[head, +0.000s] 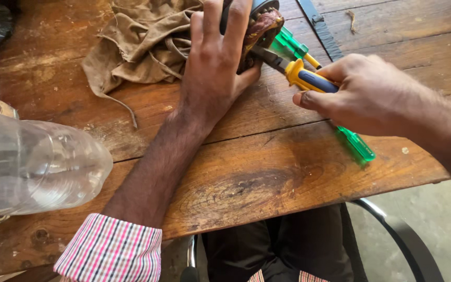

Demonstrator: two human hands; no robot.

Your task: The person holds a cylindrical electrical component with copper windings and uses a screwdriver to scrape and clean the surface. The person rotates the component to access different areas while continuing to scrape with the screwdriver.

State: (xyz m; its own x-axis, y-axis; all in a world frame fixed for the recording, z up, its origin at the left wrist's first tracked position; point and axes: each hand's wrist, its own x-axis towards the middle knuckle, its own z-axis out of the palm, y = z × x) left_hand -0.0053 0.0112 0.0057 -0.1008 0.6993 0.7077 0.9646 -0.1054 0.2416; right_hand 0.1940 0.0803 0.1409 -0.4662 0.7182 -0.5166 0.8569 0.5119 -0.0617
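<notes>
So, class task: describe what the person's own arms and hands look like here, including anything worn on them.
The left hand is bare, with no ring, watch or glove visible. Its forearm is bare up to a cuff of pink, white and dark checked cloth, pushed back from the wrist. The right hand is bare too, and no sleeve shows on that arm.

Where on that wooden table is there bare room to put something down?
Bare wood lies on the table between the left forearm and the green-handled tool, down to the near edge. Another patch sits between the brown cloth and the clear plastic bottle. It is crowded at top centre, where the left hand presses a dark part and the right hand holds a yellow-and-blue-handled tool.
</notes>
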